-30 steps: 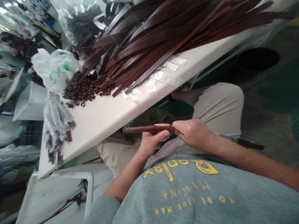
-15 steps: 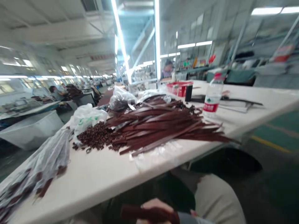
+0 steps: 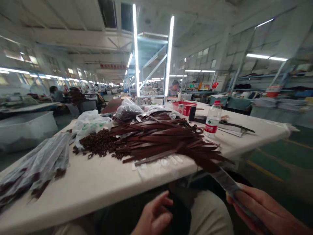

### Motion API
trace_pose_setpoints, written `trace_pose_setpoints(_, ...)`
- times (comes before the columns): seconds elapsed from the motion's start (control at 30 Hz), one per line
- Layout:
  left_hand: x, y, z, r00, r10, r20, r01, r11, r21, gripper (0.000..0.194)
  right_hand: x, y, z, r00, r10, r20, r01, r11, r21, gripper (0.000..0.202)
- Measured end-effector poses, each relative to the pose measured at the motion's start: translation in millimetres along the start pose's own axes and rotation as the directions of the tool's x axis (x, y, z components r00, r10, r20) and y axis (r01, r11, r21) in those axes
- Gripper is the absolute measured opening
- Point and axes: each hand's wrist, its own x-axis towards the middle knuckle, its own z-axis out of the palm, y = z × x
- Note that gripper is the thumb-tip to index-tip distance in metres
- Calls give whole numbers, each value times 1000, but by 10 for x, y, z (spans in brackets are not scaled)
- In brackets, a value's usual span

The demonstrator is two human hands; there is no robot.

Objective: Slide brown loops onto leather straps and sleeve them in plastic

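Note:
At the lower right my right hand (image 3: 259,204) is closed around a dark brown strap (image 3: 207,162). The part near my fingers looks greyish and shiny, like a clear plastic sleeve. The strap's far end reaches over the table edge to a heap of similar brown straps (image 3: 158,133), where its tip blends in. Low in the middle, in front of the table edge, my left hand (image 3: 156,215) holds nothing; its fingers are loosely bent and apart. Left of the heap lies a pile of small brown loops (image 3: 100,143). Plastic-sleeved straps (image 3: 49,163) lie at the table's left.
A water bottle (image 3: 213,119) stands on the white table (image 3: 97,186) right of the heap, near a black cylinder (image 3: 192,113) and a red basket (image 3: 186,107). Plastic bags (image 3: 91,121) lie behind the loops. My knee (image 3: 210,215) is below the edge. Other people sit farther back.
A hand with a brown strap was low in the middle. Now my right hand holds a strap out to the right, and my left hand shows without anything in it. The view has shifted.

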Motion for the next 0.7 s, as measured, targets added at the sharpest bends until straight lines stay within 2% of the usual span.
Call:
trace_pose_setpoints(0.03,-18,57,14,999,10,-46,-14,997,-82,71,-44,-139,53,993,12,119,-10,1000,-21,56)
trace_pose_setpoints(0.1,-30,217,11,997,13,-79,-33,964,-262,69,-86,-273,225,946,30,323,-20,999,-35,56)
trace_pose_setpoints(0.17,-16,366,-54,991,42,-128,-91,911,-403,69,-96,-221,435,905,51,422,-52,999,-10,56)
trace_pose_setpoints(0.27,-32,466,-219,982,74,-171,-145,883,-446,70,-99,33,723,876,107,470,-149,987,53,55)
trace_pose_setpoints(0.37,-120,433,-353,977,59,-204,-139,905,-402,68,-105,238,929,859,131,495,-188,980,66,54)
trace_pose_setpoints(0.53,-218,270,-423,934,-82,-349,-39,945,-325,46,-92,298,1142,807,127,576,-172,985,25,52)
trace_pose_setpoints(0.7,-235,197,-553,901,-117,-419,-1,963,-271,46,-46,363,1256,740,176,649,-227,974,-5,56)
